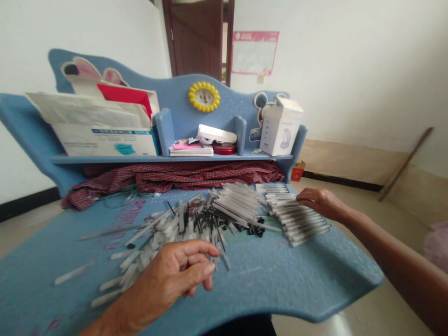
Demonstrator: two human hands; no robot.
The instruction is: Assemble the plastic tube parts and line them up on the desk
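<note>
My left hand hovers over the front of the blue desk, fingers loosely curled and apart from the thumb, with nothing visible in it. Beside it spreads a loose heap of translucent white pen barrels, mixed with thin black sticks. At the right, my right hand pinches the end of a slim pen at a neat row of similar pens. Between the hands lie a stack of whitish tubes and a cluster of small black caps.
The blue desk has a curved front edge. Along its back lies a red plaid cloth under a shelf. On the shelf stand a mask box, some papers, a yellow-rimmed clock and a white box.
</note>
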